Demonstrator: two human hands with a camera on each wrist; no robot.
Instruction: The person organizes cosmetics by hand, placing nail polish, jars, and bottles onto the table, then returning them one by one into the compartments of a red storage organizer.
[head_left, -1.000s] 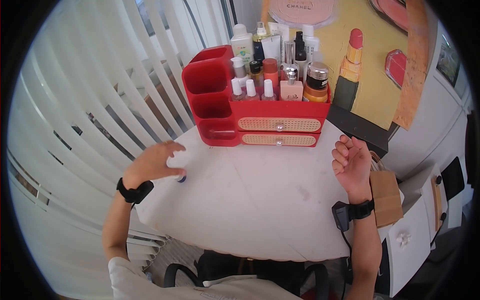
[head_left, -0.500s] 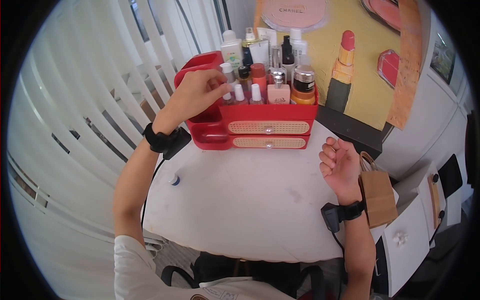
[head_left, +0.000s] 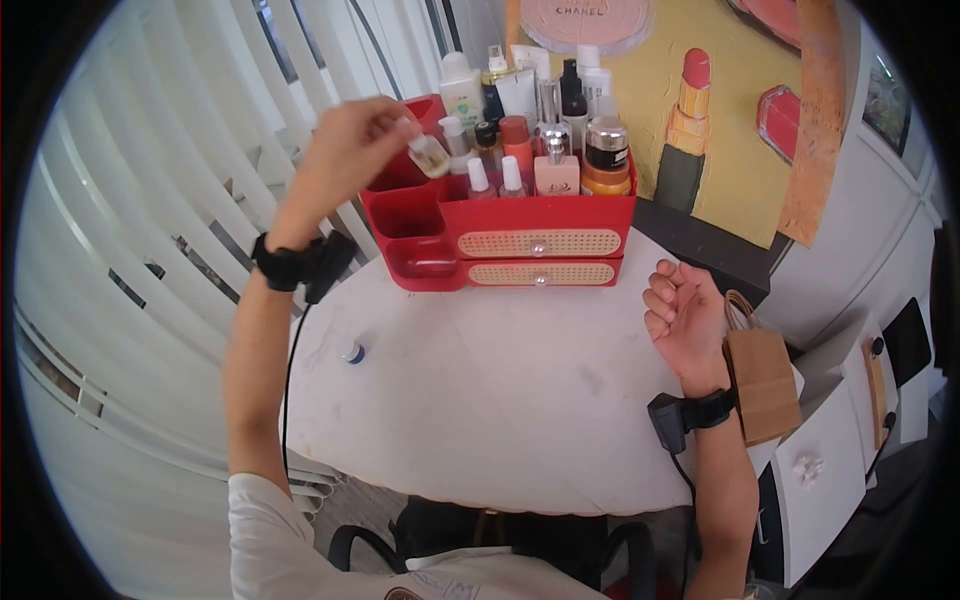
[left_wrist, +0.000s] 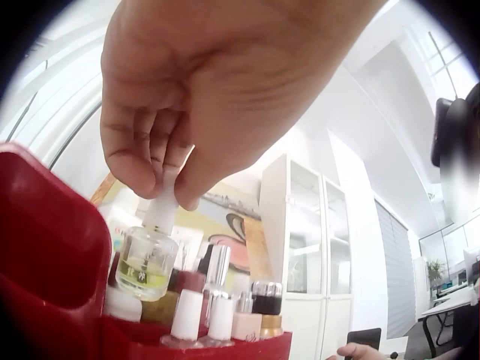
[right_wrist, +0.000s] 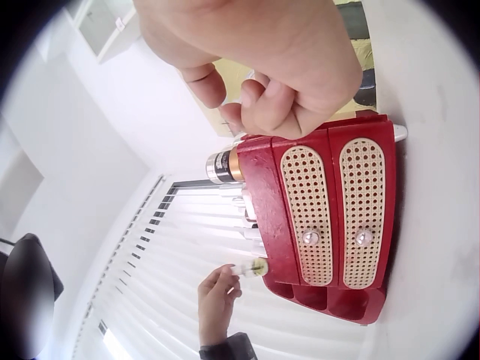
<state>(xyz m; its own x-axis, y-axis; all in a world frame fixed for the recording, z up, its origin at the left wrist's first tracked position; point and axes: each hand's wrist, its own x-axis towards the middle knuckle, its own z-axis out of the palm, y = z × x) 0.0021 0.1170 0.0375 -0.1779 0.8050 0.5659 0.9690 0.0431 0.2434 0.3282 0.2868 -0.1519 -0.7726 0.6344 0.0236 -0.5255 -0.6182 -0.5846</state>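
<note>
My left hand point(head_left: 345, 155) pinches the white cap of a small clear bottle point(head_left: 429, 157), holding it above the left part of the red organizer point(head_left: 540, 211). In the left wrist view pale yellow-green liquid lies low in that bottle point(left_wrist: 144, 264), and thumb and fingertips meet on its cap. Two more white-capped bottles point(head_left: 479, 178) stand at the organizer's front row. My right hand point(head_left: 688, 325) is palm up at the table's right side with its fingers curled, holding nothing.
A small blue-and-white item point(head_left: 353, 352) is on the white table point(head_left: 480, 400) at the left. Bottles, tubes and jars point(head_left: 606, 158) fill the organizer's tray. A brown paper bag point(head_left: 764, 385) stands beside my right wrist; blinds hang at the left.
My left hand went from beside the small blue-and-white item to the organizer, took a white-capped bottle from its front row and lifted it up and left. My right hand keeps its pose.
</note>
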